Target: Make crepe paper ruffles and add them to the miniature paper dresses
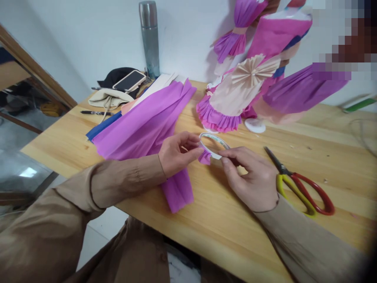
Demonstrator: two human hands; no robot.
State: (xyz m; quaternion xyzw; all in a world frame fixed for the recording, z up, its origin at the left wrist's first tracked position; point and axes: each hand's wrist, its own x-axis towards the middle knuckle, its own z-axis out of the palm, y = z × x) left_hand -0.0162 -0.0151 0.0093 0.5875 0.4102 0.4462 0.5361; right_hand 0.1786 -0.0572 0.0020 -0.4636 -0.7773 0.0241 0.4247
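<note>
A thin ring-shaped roll of tape [216, 138], white with printed lettering inside, is held up between my two hands just above the table. My left hand [179, 155] pinches a small gathered piece of purple crepe paper [205, 158] against the roll's left edge. On the other side, the thumb and fingers of my right hand [251, 173] are closed on the roll's lower right rim. Beneath my left forearm lies a long purple crepe paper sheet [141, 122]. Scissors [284, 171] with red and yellow handles rest to the right of my right hand.
Behind my hands stands a ruffled pink and cream paper dress figure [232, 92]. A steel bottle [149, 43], a phone [129, 80], a cream pouch [110, 97] and a pen [96, 113] are at the back left. A green-handled tool [359, 105] lies far right.
</note>
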